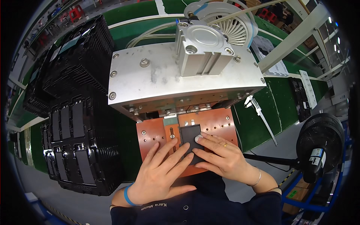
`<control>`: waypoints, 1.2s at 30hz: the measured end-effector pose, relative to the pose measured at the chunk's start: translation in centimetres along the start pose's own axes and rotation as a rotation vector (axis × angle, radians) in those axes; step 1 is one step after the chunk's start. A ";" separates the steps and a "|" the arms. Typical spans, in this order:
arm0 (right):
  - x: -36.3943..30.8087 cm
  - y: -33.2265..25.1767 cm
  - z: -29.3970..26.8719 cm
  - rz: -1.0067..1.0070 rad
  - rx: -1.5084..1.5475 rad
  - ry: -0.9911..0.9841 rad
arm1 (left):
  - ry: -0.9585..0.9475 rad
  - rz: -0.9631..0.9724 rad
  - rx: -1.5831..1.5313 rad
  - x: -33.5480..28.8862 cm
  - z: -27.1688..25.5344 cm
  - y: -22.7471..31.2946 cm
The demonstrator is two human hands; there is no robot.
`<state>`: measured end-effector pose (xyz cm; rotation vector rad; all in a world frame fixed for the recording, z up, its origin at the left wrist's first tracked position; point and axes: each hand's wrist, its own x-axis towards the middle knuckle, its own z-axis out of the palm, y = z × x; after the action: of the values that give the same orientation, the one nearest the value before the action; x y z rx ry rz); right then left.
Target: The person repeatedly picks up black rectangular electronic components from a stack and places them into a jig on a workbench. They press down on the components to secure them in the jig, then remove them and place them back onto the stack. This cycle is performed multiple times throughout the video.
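A flat, dark grey pouch battery cell (191,135) with two silver tabs lies on the orange fixture plate (152,129), its tabs toward the press. My left hand (163,170) is spread over the plate's near left part, its fingertips at the cell's left edge and on the plate beside it. From the right, my right hand (223,155) reaches over the cell, fingers stretched out and tips resting on its right side. One right fingertip wears a white cover. The cell's near end is partly hidden by my fingers. Neither hand is wrapped round anything.
The silver press (161,78) with an air cylinder (204,45) stands just beyond the plate. Stacked black trays (75,138) with similar cells are at left. Calipers (260,114) lie on the green table at right, near a black fan (320,140). A white fan (234,28) is behind.
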<state>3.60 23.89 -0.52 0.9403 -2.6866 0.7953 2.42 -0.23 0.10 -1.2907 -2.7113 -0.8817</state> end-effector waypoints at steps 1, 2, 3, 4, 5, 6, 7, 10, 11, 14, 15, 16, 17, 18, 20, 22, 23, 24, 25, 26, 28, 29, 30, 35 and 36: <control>0.4 0.2 0.1 -0.009 -0.016 0.006 | 0.008 0.005 -0.001 0.2 -0.2 0.0; 0.7 0.4 0.2 -0.018 -0.033 0.013 | 0.001 0.000 0.001 0.5 -0.3 -0.1; 1.1 0.6 0.2 -0.023 -0.033 0.019 | -0.007 -0.005 0.002 0.9 -0.4 -0.3; 1.5 0.9 0.2 -0.031 -0.034 0.022 | -0.011 -0.013 0.003 1.2 -0.4 -0.4; 1.8 1.1 0.2 -0.039 -0.036 0.025 | -0.013 -0.023 0.004 1.4 -0.3 -0.5; 2.0 1.3 0.1 -0.042 -0.037 0.024 | -0.014 -0.032 0.004 1.6 -0.2 -0.6; 2.1 1.3 0.1 -0.043 -0.034 0.021 | -0.019 -0.047 0.003 1.6 -0.1 -0.7; 2.2 1.5 0.1 -0.044 -0.019 0.011 | -0.043 -0.064 0.009 1.4 0.2 -0.8; 2.2 1.5 0.1 -0.043 -0.015 0.008 | -0.051 -0.065 0.014 1.4 0.2 -0.8; 2.1 1.6 0.0 -0.035 -0.016 -0.006 | -0.068 -0.064 0.029 1.5 0.1 -0.8; 2.1 1.6 0.0 -0.032 -0.010 -0.005 | -0.074 -0.064 0.034 1.4 0.1 -0.7; 2.1 1.6 0.0 -0.032 -0.003 -0.007 | -0.078 -0.067 0.037 1.4 0.2 -0.7; 2.2 1.6 0.0 -0.031 0.003 -0.010 | -0.073 -0.070 0.040 1.3 0.2 -0.7; 2.2 1.6 0.0 -0.033 0.001 -0.015 | -0.068 -0.073 0.041 1.3 0.3 -0.7; 2.2 1.6 0.0 -0.029 0.000 -0.018 | -0.062 -0.077 0.041 1.3 0.3 -0.7; 2.2 1.6 -0.1 -0.012 0.005 -0.032 | -0.051 -0.080 0.034 1.5 0.4 -0.7; 2.2 1.6 -0.2 -0.003 0.007 -0.038 | -0.061 -0.082 0.036 1.5 0.4 -0.8; 2.2 1.6 -0.2 -0.008 0.008 -0.040 | -0.073 -0.086 0.042 1.5 0.4 -0.7; 2.3 1.6 -0.2 -0.014 0.007 -0.044 | -0.081 -0.092 0.045 1.4 0.4 -0.6; 2.3 1.6 -0.3 -0.021 0.006 -0.048 | -0.082 -0.095 0.053 1.3 0.4 -0.6; 2.6 1.5 -0.4 -0.030 0.000 -0.050 | -0.085 -0.099 0.066 1.3 0.4 -0.6; 2.7 1.6 -0.4 -0.033 -0.003 -0.051 | -0.088 -0.100 0.065 1.3 0.4 -0.6; 2.7 1.6 -0.4 -0.037 -0.007 -0.051 | -0.092 -0.101 0.064 1.4 0.4 -0.7; 2.7 1.6 -0.4 -0.053 -0.013 -0.047 | -0.101 -0.100 0.073 1.3 0.4 -0.7; 2.7 1.6 -0.3 -0.051 -0.010 -0.043 | -0.104 -0.098 0.074 1.3 0.4 -0.7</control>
<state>0.54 23.72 -0.01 1.0307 -2.6882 0.7592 1.15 0.51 -0.28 -1.2327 -2.8792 -0.7333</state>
